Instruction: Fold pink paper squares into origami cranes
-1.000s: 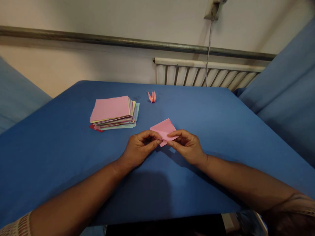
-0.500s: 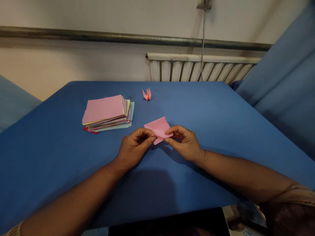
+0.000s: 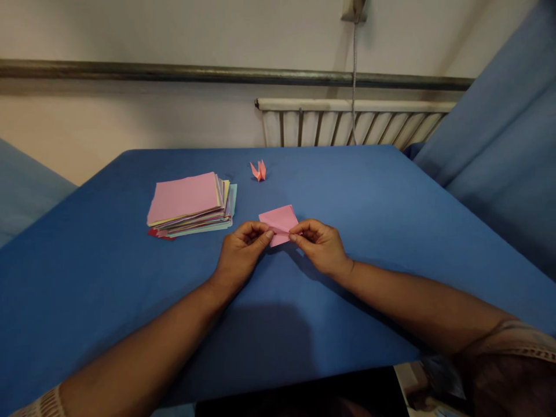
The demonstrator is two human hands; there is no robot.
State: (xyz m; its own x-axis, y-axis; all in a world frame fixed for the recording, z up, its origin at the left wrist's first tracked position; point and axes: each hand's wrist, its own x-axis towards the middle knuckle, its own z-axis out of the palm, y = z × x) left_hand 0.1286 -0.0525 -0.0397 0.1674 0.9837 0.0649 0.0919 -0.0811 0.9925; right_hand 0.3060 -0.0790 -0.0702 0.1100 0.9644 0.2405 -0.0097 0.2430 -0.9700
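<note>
A small folded sheet of pink paper is held above the middle of the table between both hands. My left hand pinches its left side between thumb and fingers. On the opposite side, my right hand grips it the same way, thumb toward me. A crease runs across the paper between the two thumbs, and a lower flap shows beneath it. The fingertips hide the paper's left and right corners. Beyond the hands stands a small pink origami crane, its points upward.
A thick stack of coloured paper lies left of the hands, with a red sheet poking out below. The blue table ends before a wall with a radiator and a pipe. Blue curtains hang at the right.
Both thumbs have drawn inward along the crease, and the paper looks flatter and more squarely turned. The view has tilted slightly, so the table's items sit a little lower.
</note>
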